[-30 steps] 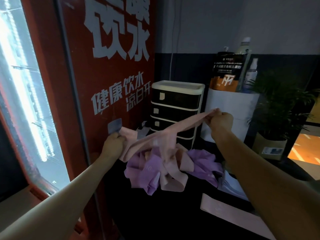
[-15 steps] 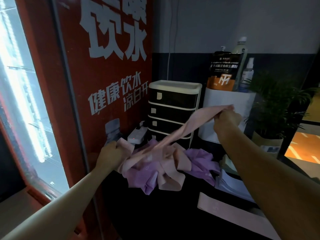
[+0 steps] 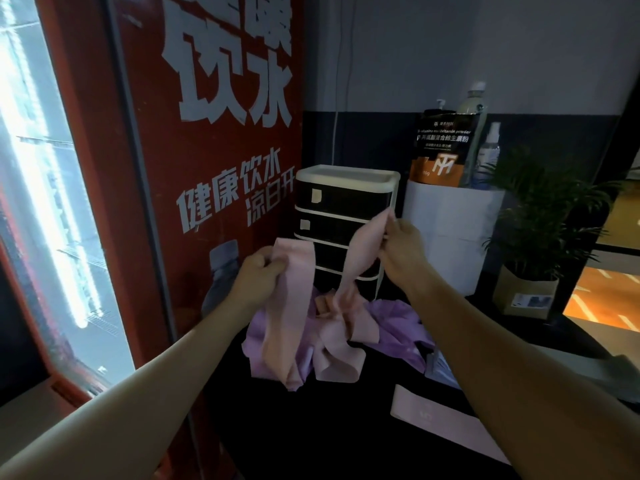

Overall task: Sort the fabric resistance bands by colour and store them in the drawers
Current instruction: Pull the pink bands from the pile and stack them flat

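**Over the dark tabletop: two hands, pink bands lifted**

Nearest, one pink band (image 3: 446, 426) lies flat, long axis running left-right. Beyond it, a tangled pile (image 3: 394, 327) of pink and purple bands; count unclear. Left hand (image 3: 258, 278) grips one pink band (image 3: 289, 306) hanging near-vertical. Right hand (image 3: 401, 252) pinches another pink strip (image 3: 363, 251), rising up-right. Behind stands one drawer unit (image 3: 346, 216), four drawers, all closed.
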